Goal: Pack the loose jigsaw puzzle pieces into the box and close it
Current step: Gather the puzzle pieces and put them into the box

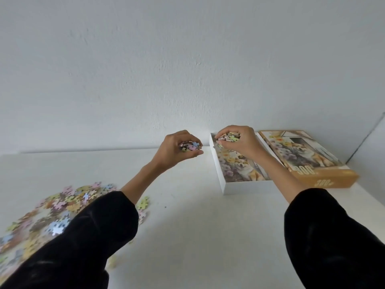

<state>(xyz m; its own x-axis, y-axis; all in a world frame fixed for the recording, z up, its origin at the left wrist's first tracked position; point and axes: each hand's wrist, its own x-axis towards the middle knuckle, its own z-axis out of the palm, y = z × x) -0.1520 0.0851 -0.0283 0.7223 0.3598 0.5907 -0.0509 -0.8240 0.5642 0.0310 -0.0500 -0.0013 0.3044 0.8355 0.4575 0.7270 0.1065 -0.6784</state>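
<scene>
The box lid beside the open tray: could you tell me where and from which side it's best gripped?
Grip the lid by its two long side walls, from above. It lies flat, picture up, right of the tray, so only its upright walls offer purchase.

Between the loose pieces (52,213) at our left and the open box (224,180) at right, we see the worktop (187,205) bare: a broad lane. The box stands close to the wall (166,69), so there is no passage behind it. The lid (312,159) lies just beside the box on its right, closing that flank. Above the box, our right hand (239,142) occupies the far end; the near end is open from above. A few stray pieces (142,203) edge the lane.
</scene>
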